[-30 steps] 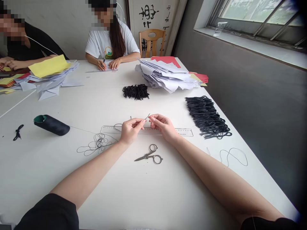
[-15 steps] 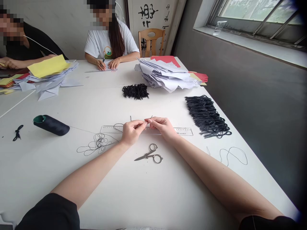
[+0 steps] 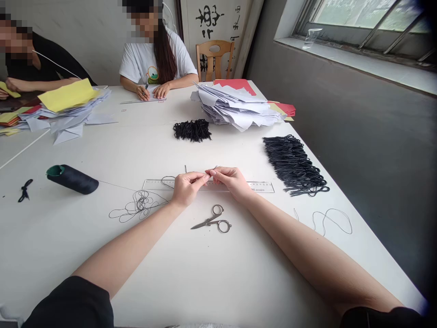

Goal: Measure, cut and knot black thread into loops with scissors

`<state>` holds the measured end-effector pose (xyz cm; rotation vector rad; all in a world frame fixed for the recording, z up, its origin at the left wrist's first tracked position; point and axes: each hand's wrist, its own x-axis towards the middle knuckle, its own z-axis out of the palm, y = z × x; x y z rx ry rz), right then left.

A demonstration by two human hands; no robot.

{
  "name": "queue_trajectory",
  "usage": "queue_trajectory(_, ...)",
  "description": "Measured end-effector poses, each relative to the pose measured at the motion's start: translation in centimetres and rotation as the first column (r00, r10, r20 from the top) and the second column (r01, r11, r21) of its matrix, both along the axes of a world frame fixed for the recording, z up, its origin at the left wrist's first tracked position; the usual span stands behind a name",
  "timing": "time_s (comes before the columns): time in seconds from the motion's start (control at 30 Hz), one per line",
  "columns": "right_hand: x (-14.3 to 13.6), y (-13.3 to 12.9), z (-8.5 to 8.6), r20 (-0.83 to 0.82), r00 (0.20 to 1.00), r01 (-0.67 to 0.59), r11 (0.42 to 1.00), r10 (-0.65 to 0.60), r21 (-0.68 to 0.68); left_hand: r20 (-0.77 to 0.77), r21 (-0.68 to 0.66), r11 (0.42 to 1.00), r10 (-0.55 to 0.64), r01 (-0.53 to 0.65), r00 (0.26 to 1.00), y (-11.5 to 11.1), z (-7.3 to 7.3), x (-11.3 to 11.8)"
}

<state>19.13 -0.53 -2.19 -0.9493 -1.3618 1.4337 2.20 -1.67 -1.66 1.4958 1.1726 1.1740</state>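
My left hand (image 3: 187, 187) and my right hand (image 3: 232, 181) meet fingertip to fingertip above a clear ruler (image 3: 261, 187). Both are closed in a pinch on dark thread, of which only short bits show around the fingers. Loose coils of black thread (image 3: 140, 202) lie left of my left hand, with a line running to a black spool (image 3: 73, 179) lying on its side. Nearer to me than the ruler, metal scissors (image 3: 213, 219) lie with their handles apart.
Bundles of black loops (image 3: 293, 165) lie at the right and a smaller bunch (image 3: 193, 130) farther back. Behind is a paper stack (image 3: 235, 107). Loose thread (image 3: 331, 222) lies at the right edge. Two people sit across the white table (image 3: 153, 282).
My hands stay together in nearly the same place; the thread end above my right fingertips shows less. At the far left, a person's hand has moved with a yellow piece.
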Motion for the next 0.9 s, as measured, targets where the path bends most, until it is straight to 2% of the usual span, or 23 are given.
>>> queue_trajectory(0.57, -0.04, -0.08, 0.14, 0.012, 1.0, -0.006, 1.0, 0.007, -0.017, 0.027, -0.005, 1.0, -0.026, 0.026, 0.999, 0.17, -0.43, -0.02)
queue_trajectory(0.9, -0.02, 0.12, -0.1, 0.004, 1.0, 0.009, 1.0, -0.009, 0.02, 0.003, 0.018, 1.0, -0.018, 0.017, 1.0, -0.18, 0.23, 0.18)
